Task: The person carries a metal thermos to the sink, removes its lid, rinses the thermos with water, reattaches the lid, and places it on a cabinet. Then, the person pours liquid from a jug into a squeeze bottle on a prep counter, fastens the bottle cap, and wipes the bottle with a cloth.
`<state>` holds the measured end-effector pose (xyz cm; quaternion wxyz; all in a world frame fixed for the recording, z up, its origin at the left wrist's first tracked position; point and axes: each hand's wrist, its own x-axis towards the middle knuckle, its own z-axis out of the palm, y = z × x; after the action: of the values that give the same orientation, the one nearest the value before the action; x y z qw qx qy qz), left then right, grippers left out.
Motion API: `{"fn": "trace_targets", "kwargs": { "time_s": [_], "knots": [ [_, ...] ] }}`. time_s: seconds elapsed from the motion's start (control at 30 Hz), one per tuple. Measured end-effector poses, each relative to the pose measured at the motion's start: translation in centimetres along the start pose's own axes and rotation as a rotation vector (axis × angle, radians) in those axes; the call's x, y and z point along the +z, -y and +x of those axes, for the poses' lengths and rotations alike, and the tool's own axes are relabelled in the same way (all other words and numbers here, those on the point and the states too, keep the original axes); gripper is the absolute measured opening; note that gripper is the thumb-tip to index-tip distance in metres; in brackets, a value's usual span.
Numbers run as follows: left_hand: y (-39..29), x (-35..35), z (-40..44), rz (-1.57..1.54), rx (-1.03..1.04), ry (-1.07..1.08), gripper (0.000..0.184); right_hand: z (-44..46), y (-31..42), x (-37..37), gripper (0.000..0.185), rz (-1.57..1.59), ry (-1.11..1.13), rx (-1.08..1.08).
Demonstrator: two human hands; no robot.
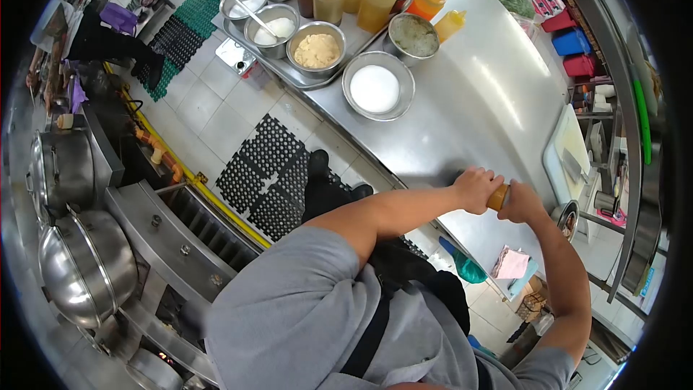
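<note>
Both my hands meet over the steel table near its front edge. My left hand [476, 189] is closed around one end of a small amber-orange object [497, 197]. From the other side, my right hand [522, 203] wraps around the opposite end of it. Only a short band of the object shows between the fingers, so I cannot make out its exact kind. To the right of my right hand stands a round metal container [565, 220] with something dark in it.
The steel table [462, 101] holds a bowl of white powder [375, 89], a bowl of yellowish crumbs [316, 51] and several squeeze bottles [379, 2]. A knife [574, 166] lies on a white cutting board [561, 146]. Large pots [86, 267] stand left; another person [108, 40] is behind.
</note>
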<state>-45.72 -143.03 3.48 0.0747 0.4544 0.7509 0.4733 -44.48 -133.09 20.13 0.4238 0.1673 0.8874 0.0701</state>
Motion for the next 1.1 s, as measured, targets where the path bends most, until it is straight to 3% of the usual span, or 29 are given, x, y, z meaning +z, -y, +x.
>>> {"fn": "trace_targets", "kwargs": {
  "time_s": [0.3, 0.37, 0.4, 0.43, 0.47, 0.57, 0.6, 0.73, 0.8, 0.83, 0.9, 0.93, 1.03, 1.1],
  "knots": [
    [2.1, -2.4, 1.7, -0.221, 0.02, 0.191, 0.057, 0.5, 0.4, 0.3, 0.06, -0.204, -0.114, -0.071],
    [2.2, -2.5, 2.1, -0.301, 0.05, 0.332, 0.06, -0.2, 0.5, 0.4, 0.059, -0.195, -0.1, -0.048],
    [2.8, -2.1, 1.8, -0.296, 0.051, 0.319, 0.06, -0.1, 0.5, 0.1, 0.057, -0.178, -0.105, -0.029],
    [2.7, -1.1, 0.5, -0.134, 0.15, 0.105, 0.059, 0.5, -0.7, 1.0, 0.057, -0.189, -0.107, -0.033],
    [2.7, -0.3, -0.6, 0.036, 0.246, -0.109, 0.058, 1.9, -2.9, 2.5, 0.054, -0.003, -0.018, -0.024],
    [3.1, 0.0, -2.7, 0.297, 0.226, -0.158, 0.053, 2.0, -2.7, 3.1, 0.046, 0.526, 0.25, 0.05],
    [3.3, -0.5, -2.5, 0.287, 0.237, -0.072, 0.047, 2.1, -3.1, 3.9, 0.034, 0.65, 0.231, 0.01],
    [3.9, -1.6, -0.4, 0.17, 0.254, 0.193, 0.047, 2.7, -4.8, 6.1, 0.035, 0.741, 0.213, 0.013],
    [4.2, -1.5, 0.4, 0.134, 0.235, 0.201, 0.048, 3.1, -5.1, 6.8, 0.047, 0.428, -0.081, -0.119],
    [4.1, -1.2, 0.5, 0.09, 0.206, 0.199, 0.049, 2.9, -5.5, 7.2, 0.047, 0.445, -0.07, -0.105],
    [4.4, -2.7, 3.1, 0.019, 0.122, 0.344, 0.049, 1.4, -3.0, 3.0, 0.055, 0.044, -0.159, -0.06],
    [4.2, -2.7, 3.8, -0.048, 0.036, 0.475, 0.05, 1.4, -3.2, 3.4, 0.055, 0.056, -0.143, -0.041],
    [4.8, -2.8, 4.4, -0.116, 0.058, 0.486, 0.052, 2.8, -4.3, 3.1, 0.056, -0.062, -0.196, -0.109],
    [4.6, -3.2, 4.1, -0.133, 0.022, 0.541, 0.055, 1.8, -4.7, 5.1, 0.055, -0.151, -0.456, -0.211]
  ]
}}
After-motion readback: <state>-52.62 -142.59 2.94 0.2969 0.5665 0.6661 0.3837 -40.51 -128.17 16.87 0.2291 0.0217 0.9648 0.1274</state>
